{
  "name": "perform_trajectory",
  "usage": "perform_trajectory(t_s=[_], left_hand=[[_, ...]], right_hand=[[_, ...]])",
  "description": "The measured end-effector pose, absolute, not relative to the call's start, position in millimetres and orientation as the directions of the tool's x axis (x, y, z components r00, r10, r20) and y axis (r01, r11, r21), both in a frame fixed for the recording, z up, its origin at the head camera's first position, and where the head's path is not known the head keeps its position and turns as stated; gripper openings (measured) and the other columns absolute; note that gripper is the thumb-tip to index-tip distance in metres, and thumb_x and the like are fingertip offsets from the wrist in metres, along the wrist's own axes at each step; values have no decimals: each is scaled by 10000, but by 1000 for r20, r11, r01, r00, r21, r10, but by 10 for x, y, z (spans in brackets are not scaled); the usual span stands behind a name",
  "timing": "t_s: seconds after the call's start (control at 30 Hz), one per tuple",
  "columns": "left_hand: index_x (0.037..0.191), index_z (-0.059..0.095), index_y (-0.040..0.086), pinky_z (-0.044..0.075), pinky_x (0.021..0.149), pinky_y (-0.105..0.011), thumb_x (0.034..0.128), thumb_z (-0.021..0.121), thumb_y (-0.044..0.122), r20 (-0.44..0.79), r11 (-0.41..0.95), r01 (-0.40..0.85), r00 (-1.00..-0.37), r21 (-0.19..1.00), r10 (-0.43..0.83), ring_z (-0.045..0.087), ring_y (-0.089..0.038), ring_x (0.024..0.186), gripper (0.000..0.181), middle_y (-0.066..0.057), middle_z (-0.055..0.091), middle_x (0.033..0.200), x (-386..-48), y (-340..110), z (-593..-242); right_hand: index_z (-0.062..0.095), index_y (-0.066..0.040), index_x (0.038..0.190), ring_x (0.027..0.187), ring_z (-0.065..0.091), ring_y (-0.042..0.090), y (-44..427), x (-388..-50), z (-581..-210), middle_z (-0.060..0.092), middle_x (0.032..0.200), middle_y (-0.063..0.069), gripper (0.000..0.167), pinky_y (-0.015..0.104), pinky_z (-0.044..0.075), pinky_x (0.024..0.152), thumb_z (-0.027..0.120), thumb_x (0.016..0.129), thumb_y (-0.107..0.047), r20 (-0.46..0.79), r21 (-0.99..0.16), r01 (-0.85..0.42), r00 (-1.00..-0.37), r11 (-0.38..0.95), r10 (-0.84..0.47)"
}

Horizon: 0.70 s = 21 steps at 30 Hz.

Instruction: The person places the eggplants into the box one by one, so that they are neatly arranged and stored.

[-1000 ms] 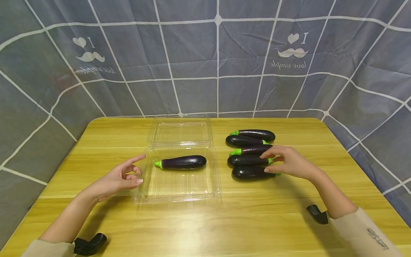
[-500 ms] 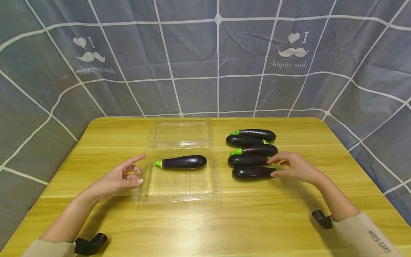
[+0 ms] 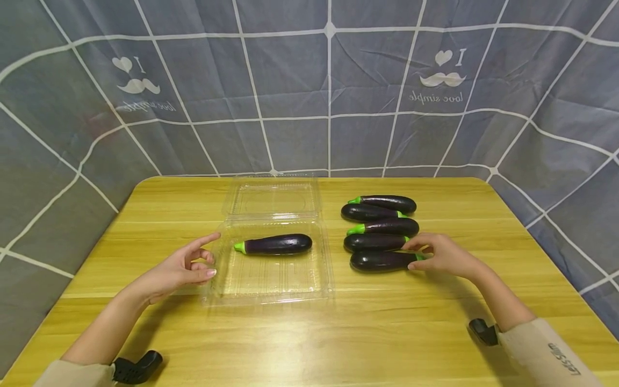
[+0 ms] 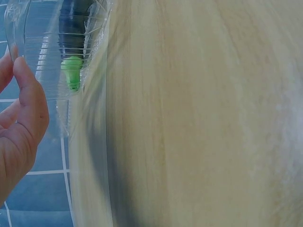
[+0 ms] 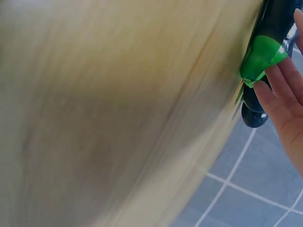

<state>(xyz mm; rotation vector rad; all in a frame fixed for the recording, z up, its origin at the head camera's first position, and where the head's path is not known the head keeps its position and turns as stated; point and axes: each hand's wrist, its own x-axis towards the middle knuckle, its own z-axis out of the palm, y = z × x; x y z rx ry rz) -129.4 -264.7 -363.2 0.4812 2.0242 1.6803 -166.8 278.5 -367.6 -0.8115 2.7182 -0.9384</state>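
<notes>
In the head view, my right hand (image 3: 442, 256) is at the stem end of the nearest eggplant (image 3: 382, 261) in a row of several on the right. Thumb and forefinger are apart, on either side of its green stem (image 5: 262, 56), and fingertips appear to touch it in the right wrist view. My left hand (image 3: 179, 270) holds nothing, fingers relaxed, beside the left edge of a clear plastic clamshell container (image 3: 271, 296); whether it touches the rim I cannot tell. A single eggplant (image 3: 278, 244) lies in the container's base, stem pointing left, seen partly in the left wrist view.
The container's lid (image 3: 273, 199) lies folded back behind its base. Other eggplants (image 3: 382, 226) lie side by side, stems facing alternate ways. A grey checked curtain (image 3: 300, 91) surrounds the back and sides of the wooden table (image 3: 309, 349).
My right hand has slid to the right, from over the front eggplants to the nearest one's stem, where it has nearly stopped. The left hand and the eggplants stay in place.
</notes>
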Motion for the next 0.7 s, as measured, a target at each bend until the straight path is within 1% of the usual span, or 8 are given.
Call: perform_trajectory(t_s=[0.13,0.4,0.7], left_hand=[[1473,43,-13,490,658,-245,903,574,4,-118,186,-18,-830,982,545,506,-86,772,780,-96,381,973,-1295,-2650,-3640],[1470,53,-19,480,653,-233,897,576,-5,-102,174,-6,-827,985,553,493,-69,738,776,-98,388,972,-1293,-2654,-3643],[1466,55,-29,490,667,-244,896,583,4,-110,189,-7,-835,982,539,503,-79,762,777,-96,392,971,-1285,-2643,-3634]], right_hand=[[667,-48,1046,931,580,216,2782,-1705,-3716,640,1017,43,340,376,508,791,779,762,-198,27,-595,-454,-836,663,-549],[668,-58,1053,990,574,284,2774,-1738,-3719,636,1036,54,333,420,500,815,770,772,-204,-18,-606,-445,-821,660,-570],[673,-66,1049,1010,561,294,2771,-1757,-3745,636,1054,66,321,418,496,826,769,771,-195,-36,-606,-441,-816,662,-577]])
